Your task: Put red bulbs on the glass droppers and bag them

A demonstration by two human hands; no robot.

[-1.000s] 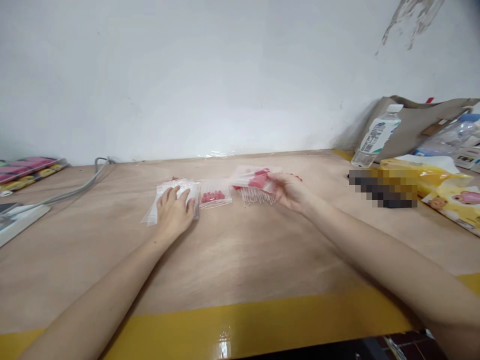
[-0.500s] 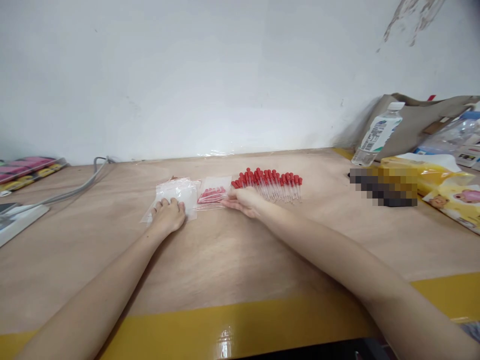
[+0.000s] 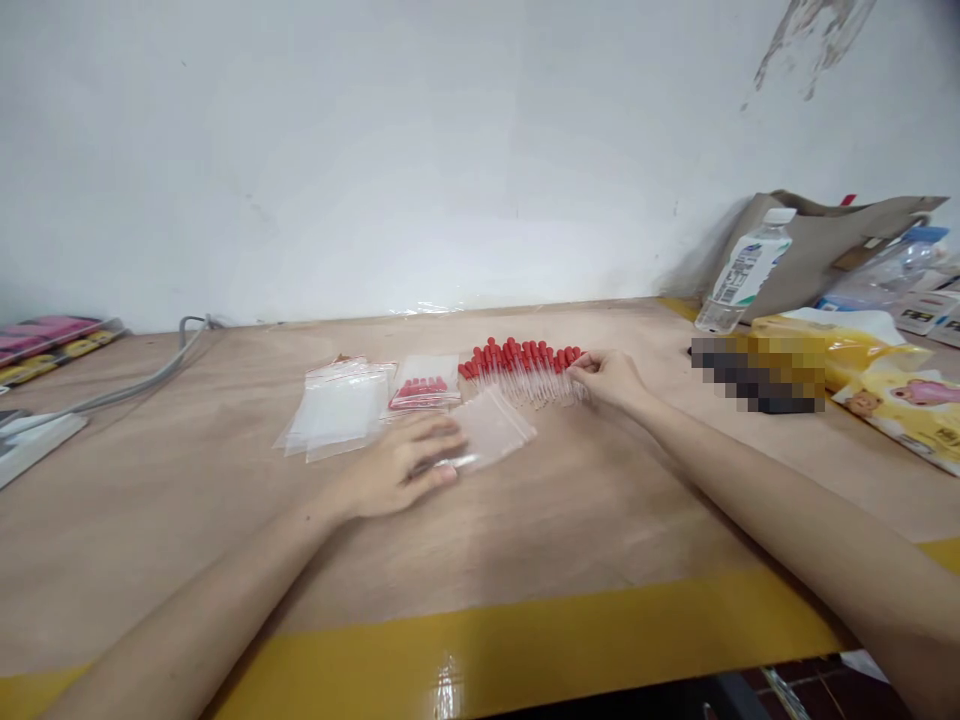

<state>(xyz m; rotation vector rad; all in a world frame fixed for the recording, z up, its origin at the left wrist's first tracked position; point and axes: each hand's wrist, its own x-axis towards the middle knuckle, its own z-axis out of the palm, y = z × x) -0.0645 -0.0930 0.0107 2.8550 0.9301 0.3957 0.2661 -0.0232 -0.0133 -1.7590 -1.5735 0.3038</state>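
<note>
My left hand [image 3: 409, 460], slightly blurred, has a clear zip bag [image 3: 491, 425] between thumb and fingers, low over the table. A row of droppers [image 3: 517, 365] with red rubber bulbs and clear tubes lies just behind that bag. At the row's right end my right hand [image 3: 609, 378] pinches a dropper, its fingertips hiding most of it. Left of the row are filled zip bags [image 3: 424, 370] with red bulbs showing through the plastic. A loose stack of clear zip bags [image 3: 345, 405] lies farther left.
A water bottle [image 3: 746, 270] leans against a grey-brown bag [image 3: 814, 250] at the back right, near yellow packaging [image 3: 832, 340] and a pixelated dark object [image 3: 787, 403]. Grey cable [image 3: 161, 372] runs along the left. Yellow tape [image 3: 420, 650] marks the table's front edge.
My left hand has moved right and forward off the stack, carrying a clear zip bag. My right hand has gone from the filled bags to the droppers' right end.
</note>
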